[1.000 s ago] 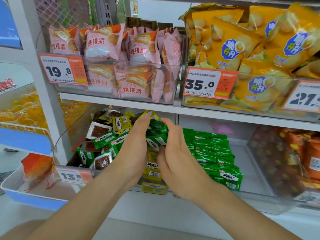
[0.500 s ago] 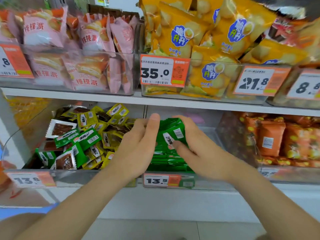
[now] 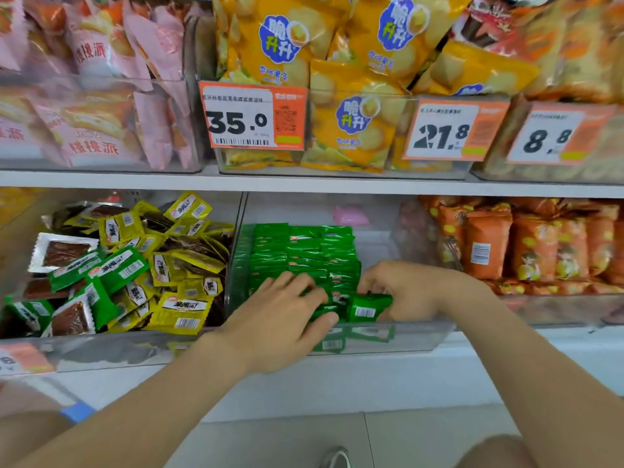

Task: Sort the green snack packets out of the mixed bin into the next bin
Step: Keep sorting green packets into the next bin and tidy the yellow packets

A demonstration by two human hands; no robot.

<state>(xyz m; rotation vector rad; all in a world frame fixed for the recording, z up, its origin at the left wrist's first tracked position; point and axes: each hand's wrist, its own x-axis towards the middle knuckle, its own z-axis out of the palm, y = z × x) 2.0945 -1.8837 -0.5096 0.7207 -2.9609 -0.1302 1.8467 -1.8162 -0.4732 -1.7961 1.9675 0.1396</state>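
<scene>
On the lower shelf [image 3: 337, 376], the mixed bin [image 3: 101, 349] stood at the left, with stray green packets [image 3: 118, 265] lying among yellow packets [image 3: 182, 312]. Just beside it on the right, the next bin [image 3: 422, 336] held green rows [image 3: 304, 251] of the same snack. Both hands were at that bin's front. The left hand [image 3: 280, 319] gripped a bunch of the rows, fingers curved over the top and thumb against the near side. The right hand [image 3: 405, 292] pinched one packet [image 3: 369, 307] in curled fingers, at the rows' right end.
</scene>
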